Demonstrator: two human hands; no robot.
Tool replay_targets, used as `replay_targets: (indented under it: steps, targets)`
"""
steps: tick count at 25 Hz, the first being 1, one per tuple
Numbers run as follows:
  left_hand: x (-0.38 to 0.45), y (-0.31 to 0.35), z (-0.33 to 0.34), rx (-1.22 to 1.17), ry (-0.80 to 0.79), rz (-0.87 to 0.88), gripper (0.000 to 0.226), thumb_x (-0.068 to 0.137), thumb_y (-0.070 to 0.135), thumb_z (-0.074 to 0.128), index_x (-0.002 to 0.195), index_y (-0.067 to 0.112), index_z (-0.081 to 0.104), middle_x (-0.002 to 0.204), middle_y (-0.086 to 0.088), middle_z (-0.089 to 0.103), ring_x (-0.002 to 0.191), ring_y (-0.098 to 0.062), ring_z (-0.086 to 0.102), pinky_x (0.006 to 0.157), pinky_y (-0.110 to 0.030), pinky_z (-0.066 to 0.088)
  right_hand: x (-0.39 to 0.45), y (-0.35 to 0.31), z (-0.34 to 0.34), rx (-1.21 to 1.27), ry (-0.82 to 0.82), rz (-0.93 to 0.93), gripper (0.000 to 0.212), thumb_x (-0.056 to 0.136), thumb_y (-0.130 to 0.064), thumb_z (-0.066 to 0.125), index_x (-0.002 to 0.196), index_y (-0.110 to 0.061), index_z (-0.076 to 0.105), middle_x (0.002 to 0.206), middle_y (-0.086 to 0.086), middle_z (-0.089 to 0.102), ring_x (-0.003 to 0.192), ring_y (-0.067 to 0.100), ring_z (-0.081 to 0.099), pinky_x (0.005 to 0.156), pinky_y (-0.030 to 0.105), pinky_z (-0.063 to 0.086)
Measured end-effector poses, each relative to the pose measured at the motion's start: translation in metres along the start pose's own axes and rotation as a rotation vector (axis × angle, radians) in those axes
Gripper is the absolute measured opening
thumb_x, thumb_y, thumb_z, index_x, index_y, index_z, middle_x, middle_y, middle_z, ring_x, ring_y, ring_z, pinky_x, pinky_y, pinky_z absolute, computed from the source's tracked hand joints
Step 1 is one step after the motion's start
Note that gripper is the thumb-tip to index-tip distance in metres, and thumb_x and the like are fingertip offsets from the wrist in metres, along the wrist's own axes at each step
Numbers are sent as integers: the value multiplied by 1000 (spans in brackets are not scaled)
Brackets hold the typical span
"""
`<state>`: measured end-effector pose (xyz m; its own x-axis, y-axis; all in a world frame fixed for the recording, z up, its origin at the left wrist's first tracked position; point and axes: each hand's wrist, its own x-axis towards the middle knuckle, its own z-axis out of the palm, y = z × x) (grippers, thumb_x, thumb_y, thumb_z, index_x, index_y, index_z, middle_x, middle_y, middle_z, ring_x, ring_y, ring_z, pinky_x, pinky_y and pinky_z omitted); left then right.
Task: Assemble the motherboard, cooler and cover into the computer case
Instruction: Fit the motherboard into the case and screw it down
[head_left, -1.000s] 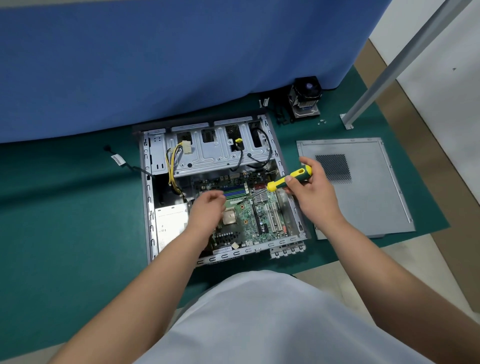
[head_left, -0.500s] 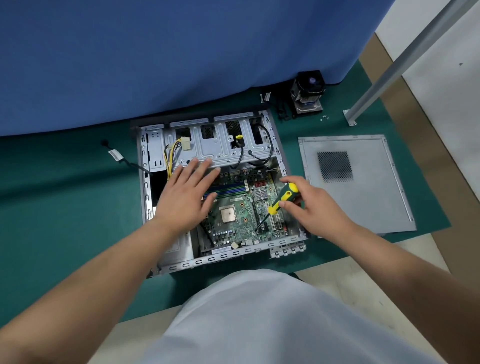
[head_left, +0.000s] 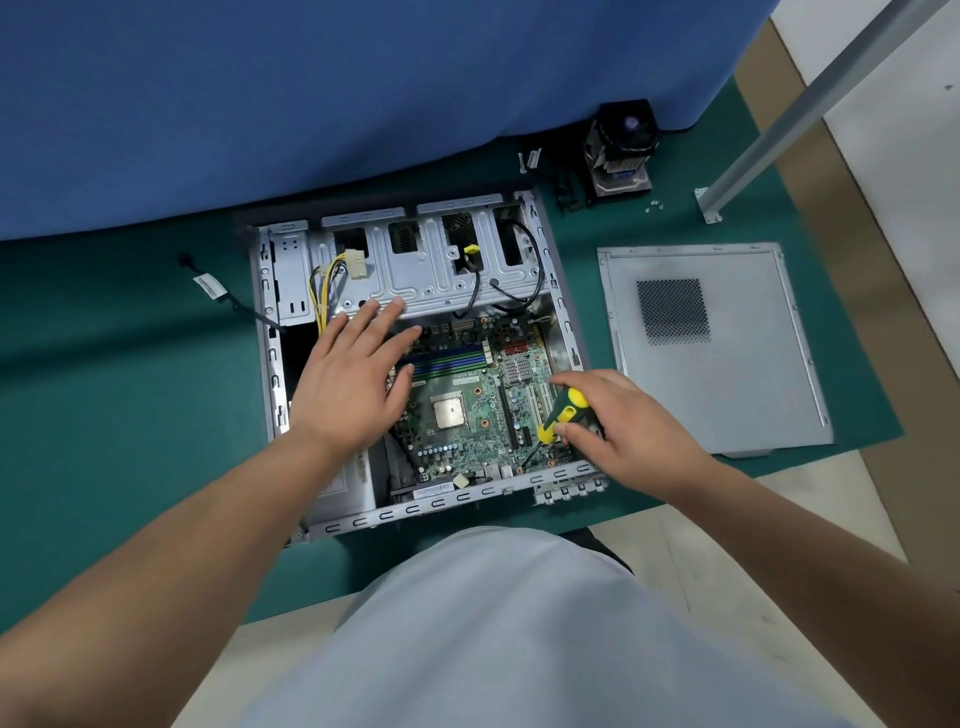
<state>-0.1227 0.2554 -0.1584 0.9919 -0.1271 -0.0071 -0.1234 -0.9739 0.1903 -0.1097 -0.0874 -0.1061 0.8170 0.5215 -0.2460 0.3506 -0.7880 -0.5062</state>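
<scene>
The computer case (head_left: 415, 364) lies open on the green tabletop (head_left: 130, 415), and the motherboard (head_left: 478, 410) sits flat inside it; the left hand (head_left: 353, 384) is spread wide with straight fingers, lying over the left part of the board, its fingertips (head_left: 387, 306) touching the grey metal shelf at the far side; the right hand (head_left: 618, 421) curls round the yellow and green screwdriver (head_left: 558, 418), and the thin tip points down at the near right corner of the board (just by the case wall). The cover (head_left: 727, 353) lies flat on the tabletop to the right of the case, apart from both hands; the cooler (head_left: 621, 150) stands farther back by the blue cloth (head_left: 311, 93), with a few small screws (head_left: 654, 206) near it.

Half a second ago the tip sat farther in over the middle slots; now it is lower and nearer the corner; the left hand has hardly moved.
</scene>
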Motion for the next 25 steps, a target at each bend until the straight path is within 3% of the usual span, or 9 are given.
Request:
replay_targets:
  steps: [8,15,20,25]
  targets:
    - [0,0,1,20,16,6,50,101,44,35,145,29,55,168,4,27,156,-19,21,128,-45,12,0,2,8,23,19,-5,51,99,-47,56,146,-35,41,136,0,50,121,12,49,102,29,42]
    - [1,-1,1,25,17,6,50,99,42,35,142,29,58,168,4,27,156,-19,22,127,-47,15,-3,1,7,-20,41,-42,50,99,-43,60,144,-30,45,132,1,54,119,9,47,98,27,41]
    - [1,0,0,19,20,4,49,98,41,36,139,29,60,167,4,28,156,-19,22,127,-46,14,-8,0,8,-52,26,-27,49,97,-39,64,142,-25,50,131,2,57,121,12,48,101,32,45]
    - [1,-1,-1,17,22,3,48,98,40,38,138,28,61,167,4,29,155,-19,22,127,-45,13,-7,-10,10,-173,87,-91,42,90,-43,74,122,-18,67,103,3,70,103,22,59,90,38,50]
